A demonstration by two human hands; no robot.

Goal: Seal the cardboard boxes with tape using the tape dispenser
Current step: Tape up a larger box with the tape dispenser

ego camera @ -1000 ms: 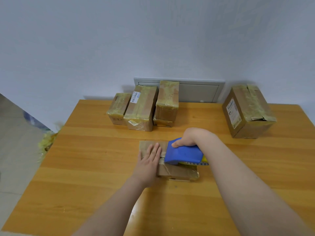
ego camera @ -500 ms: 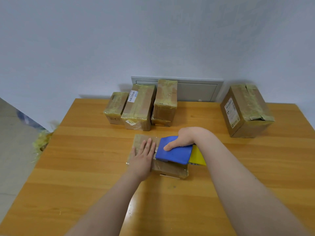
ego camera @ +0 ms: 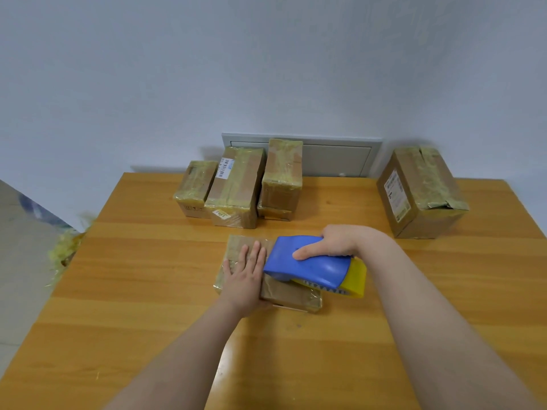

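Observation:
A flat cardboard box point(ego camera: 291, 295) lies in the middle of the wooden table point(ego camera: 142, 291), partly wrapped in clear tape. My left hand point(ego camera: 244, 275) presses flat on its left half with straight fingers. My right hand point(ego camera: 337, 242) grips the blue tape dispenser point(ego camera: 307, 266), which sits over the box's right part, tilted, with its yellow tape roll point(ego camera: 355, 275) sticking out past the box's right edge. Most of the box top is hidden by the hand and the dispenser.
Three taped boxes point(ego camera: 236, 187) stand together at the table's back, against the wall. A larger taped box point(ego camera: 420, 190) stands at the back right. A grey wall panel point(ego camera: 334, 156) sits behind them. Yellowish tape scraps point(ego camera: 63, 250) lie on the floor to the left.
The dispenser has lifted and tilted, with the yellow roll now showing more at the right. The flat box has slid slightly left under my left hand.

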